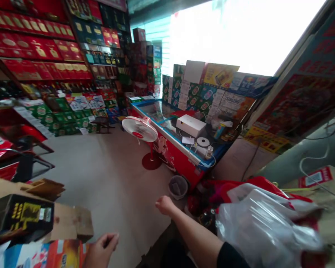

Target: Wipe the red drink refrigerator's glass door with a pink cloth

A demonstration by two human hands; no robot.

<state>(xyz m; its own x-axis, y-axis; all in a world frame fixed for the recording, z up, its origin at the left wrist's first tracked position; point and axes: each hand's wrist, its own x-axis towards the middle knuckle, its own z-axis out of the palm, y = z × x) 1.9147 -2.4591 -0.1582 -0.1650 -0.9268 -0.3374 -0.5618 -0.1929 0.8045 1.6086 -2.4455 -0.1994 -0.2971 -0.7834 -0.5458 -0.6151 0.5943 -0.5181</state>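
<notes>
My left hand (pixel 104 246) is at the bottom edge, its fingers curled in and no object visible in them. Right beside it is an orange and blue printed carton (pixel 67 253). My right hand (pixel 165 205) is held out over the floor, closed into a loose fist with nothing showing in it. A grey waste bin (pixel 178 187) stands just beyond that hand, apart from it. To the right of my right forearm lies a clear plastic bag (pixel 262 223), bulging over red items.
A red and white fan (pixel 139 128) stands on the floor (pixel 100 178) before a red chest freezer (pixel 167 149). On the freezer are a white box (pixel 191 125) and a cable spool (pixel 203 142). A black box (pixel 22 216) and cardboard cartons (pixel 72 221) are at left. Shelves (pixel 41 48) line the wall.
</notes>
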